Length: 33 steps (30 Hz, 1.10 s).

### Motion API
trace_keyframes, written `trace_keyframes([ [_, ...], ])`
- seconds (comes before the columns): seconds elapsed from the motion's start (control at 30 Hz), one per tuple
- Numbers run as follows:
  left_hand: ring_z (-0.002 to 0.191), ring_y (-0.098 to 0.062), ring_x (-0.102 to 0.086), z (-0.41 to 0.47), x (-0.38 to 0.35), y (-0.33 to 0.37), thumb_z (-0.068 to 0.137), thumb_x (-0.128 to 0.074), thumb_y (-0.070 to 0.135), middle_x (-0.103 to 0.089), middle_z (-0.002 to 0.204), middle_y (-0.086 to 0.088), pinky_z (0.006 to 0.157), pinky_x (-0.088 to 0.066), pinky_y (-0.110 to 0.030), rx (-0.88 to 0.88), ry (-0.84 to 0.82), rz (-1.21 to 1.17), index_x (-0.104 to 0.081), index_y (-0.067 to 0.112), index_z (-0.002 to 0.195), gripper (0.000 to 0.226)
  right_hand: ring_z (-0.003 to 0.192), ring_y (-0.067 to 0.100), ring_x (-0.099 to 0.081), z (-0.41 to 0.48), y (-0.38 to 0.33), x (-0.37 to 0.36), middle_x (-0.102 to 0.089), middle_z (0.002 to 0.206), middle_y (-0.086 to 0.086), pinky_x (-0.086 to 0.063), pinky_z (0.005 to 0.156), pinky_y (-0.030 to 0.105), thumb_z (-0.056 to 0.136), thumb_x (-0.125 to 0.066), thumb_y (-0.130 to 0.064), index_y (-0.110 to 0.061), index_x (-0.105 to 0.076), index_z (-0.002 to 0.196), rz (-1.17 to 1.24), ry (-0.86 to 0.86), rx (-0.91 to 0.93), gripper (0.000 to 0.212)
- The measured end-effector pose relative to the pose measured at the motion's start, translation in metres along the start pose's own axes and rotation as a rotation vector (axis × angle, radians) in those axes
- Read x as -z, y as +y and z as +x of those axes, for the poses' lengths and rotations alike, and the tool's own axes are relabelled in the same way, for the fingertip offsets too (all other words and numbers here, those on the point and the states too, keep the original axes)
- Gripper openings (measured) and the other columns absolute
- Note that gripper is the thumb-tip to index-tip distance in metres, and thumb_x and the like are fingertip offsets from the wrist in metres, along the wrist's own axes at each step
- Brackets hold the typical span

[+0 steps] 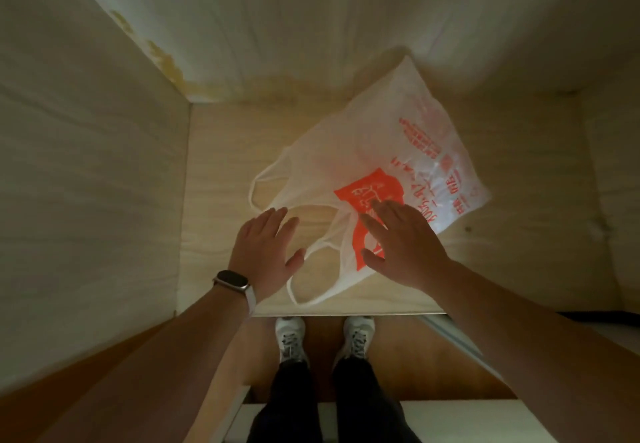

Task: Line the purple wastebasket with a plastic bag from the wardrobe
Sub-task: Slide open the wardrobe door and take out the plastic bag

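A white plastic bag (374, 151) with orange-red print lies flat on the pale wooden shelf (221, 179) inside the wardrobe, its two handle loops pointing toward me. My right hand (401, 241) hovers over or rests on the bag's printed part near the handles, fingers spread. My left hand (266, 252), with a watch on the wrist, is spread open just left of the handle loops, holding nothing. The purple wastebasket is not in view.
The wardrobe's left side panel (90, 172) and back wall (311, 26) enclose the shelf; the back corner is stained yellow. Below the shelf edge I see my white shoes (291, 338) on a brown wooden floor (398, 366). A sliding-door rail (460, 345) runs at the lower right.
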<state>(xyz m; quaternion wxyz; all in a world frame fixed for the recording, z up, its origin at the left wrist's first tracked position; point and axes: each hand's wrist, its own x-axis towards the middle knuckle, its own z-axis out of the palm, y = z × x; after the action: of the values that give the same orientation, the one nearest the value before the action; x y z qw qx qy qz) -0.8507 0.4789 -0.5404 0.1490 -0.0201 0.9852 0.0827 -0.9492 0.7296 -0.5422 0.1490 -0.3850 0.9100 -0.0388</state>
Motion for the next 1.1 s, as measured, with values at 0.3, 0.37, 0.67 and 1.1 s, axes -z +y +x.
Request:
trace_keyframes([
  [0.3,0.147,-0.028,-0.012,0.041,-0.081,-0.027,0.066,-0.058,0.078,-0.012,0.160,-0.011,0.117,-0.016,-0.050,0.156,-0.124,-0.074,0.001,0.016,0.152,0.121,0.138,0.040,-0.032,0.017,0.025,-0.063,-0.032,0.152,0.017,-0.033,0.109,0.056,0.071,-0.068,-0.063,-0.018,-0.026,0.148,-0.055,-0.169,-0.013,0.099],
  [0.37,0.141,-0.030,-0.026,0.042,-0.089,-0.028,0.063,-0.060,0.077,-0.029,0.153,-0.012,0.115,-0.020,-0.050,0.129,-0.091,-0.078,-0.006,0.012,0.152,0.123,0.131,0.040,-0.041,0.020,0.027,-0.072,-0.041,0.145,0.019,-0.040,0.103,0.054,0.065,-0.077,-0.054,-0.014,-0.030,0.146,-0.040,-0.153,-0.006,0.102],
  [0.67,0.105,-0.034,-0.054,0.033,-0.110,-0.015,0.073,-0.061,0.060,-0.059,0.115,-0.012,0.090,-0.041,-0.045,0.034,0.044,-0.112,-0.042,0.008,0.138,0.086,0.107,0.030,-0.054,0.049,0.009,-0.092,-0.057,0.118,0.009,-0.052,0.081,0.043,0.065,-0.077,-0.038,-0.013,-0.049,0.125,0.057,0.021,-0.190,0.071],
  [1.1,0.131,-0.031,-0.045,0.062,-0.072,-0.019,0.083,-0.055,0.017,-0.057,0.132,-0.016,0.112,-0.024,-0.044,-0.342,0.321,-0.459,-0.054,0.012,0.085,0.006,0.099,0.032,-0.058,0.085,-0.017,-0.094,-0.058,0.115,0.010,-0.054,0.073,0.044,0.072,-0.076,-0.039,-0.009,-0.051,0.122,0.287,0.187,-0.277,0.064],
])
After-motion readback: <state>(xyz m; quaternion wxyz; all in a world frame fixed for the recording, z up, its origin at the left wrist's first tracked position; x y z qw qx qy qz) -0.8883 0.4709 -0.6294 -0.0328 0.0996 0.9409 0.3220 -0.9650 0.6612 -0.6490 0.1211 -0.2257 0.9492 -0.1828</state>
